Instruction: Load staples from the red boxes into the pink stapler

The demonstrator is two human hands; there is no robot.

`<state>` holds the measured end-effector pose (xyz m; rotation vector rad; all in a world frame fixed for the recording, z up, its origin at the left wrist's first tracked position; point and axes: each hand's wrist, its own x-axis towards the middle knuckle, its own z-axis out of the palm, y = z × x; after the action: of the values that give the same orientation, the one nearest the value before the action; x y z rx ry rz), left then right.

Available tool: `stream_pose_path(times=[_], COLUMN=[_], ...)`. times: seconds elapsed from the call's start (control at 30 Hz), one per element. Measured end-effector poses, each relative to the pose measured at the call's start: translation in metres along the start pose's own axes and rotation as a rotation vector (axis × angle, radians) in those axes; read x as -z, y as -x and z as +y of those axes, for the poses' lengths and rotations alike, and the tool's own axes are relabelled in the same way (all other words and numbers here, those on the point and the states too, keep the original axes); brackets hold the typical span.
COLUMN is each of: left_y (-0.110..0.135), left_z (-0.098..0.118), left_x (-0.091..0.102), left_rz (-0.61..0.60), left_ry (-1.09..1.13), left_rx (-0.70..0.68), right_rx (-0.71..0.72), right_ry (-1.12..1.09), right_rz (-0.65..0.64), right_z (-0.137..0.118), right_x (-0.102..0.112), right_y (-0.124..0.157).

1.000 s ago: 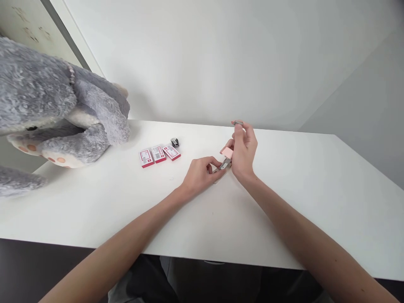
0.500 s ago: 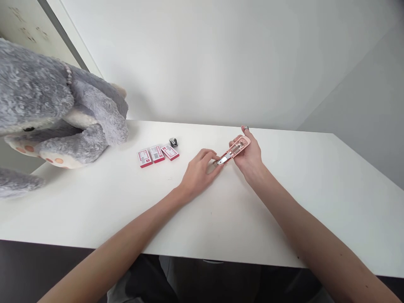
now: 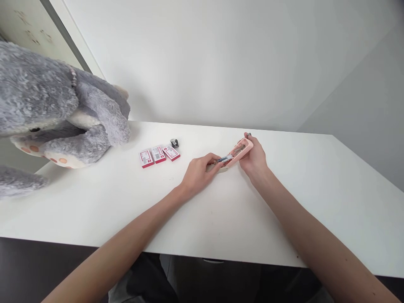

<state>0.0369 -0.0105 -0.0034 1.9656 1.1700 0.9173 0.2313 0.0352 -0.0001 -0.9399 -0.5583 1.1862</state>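
A pink stapler (image 3: 244, 150) is held slanting above the table, spread apart so that its inside and metal staple channel (image 3: 225, 159) show. My right hand (image 3: 256, 156) grips its upper right end from behind, fingers partly hidden by the stapler. Thumb and fingers of my left hand (image 3: 202, 170) pinch the lower left end around the channel. A pale part (image 3: 222, 169) juts out below the left fingertips. Whether the left fingers also hold loose staples is too small to tell.
Three small white and red boxes (image 3: 158, 154) lie in a row on the white table (image 3: 189, 223), left of my hands. Behind them sits a small black and silver item (image 3: 174, 143), perhaps a staple remover. A large grey plush toy (image 3: 91, 122) occupies the left side; a wall (image 3: 214, 63) stands behind.
The stapler has turned in my hands, showing more of its pink side and a pale part below. My right hand has moved slightly down and right; my left fingers keep their pinch.
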Motion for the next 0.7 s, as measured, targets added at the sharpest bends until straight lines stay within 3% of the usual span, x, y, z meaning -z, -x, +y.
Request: stream_pose_path(times=[0.1,0.33,0.47,0.7], left_y=[0.0,0.001,0.001,0.001], left_z=[0.001,0.003,0.003,0.004], left_x=[0.001,0.001,0.001,0.001], left_rz=[-0.009,-0.018,-0.024,-0.021], left_ry=[0.025,0.056,0.059,0.06], left_rx=[0.009,0.02,0.027,0.016], right_rx=[0.114,0.279,0.22,-0.019], right_ry=[-0.007,0.205,0.193,0.066], right_rz=[0.149,0.04,0.028,0.106], right_z=[-0.009,-0.028,-0.024,-0.017], right_x=[0.002,0.005,0.009,0.022], right_y=[0.002,0.004,0.0,-0.012])
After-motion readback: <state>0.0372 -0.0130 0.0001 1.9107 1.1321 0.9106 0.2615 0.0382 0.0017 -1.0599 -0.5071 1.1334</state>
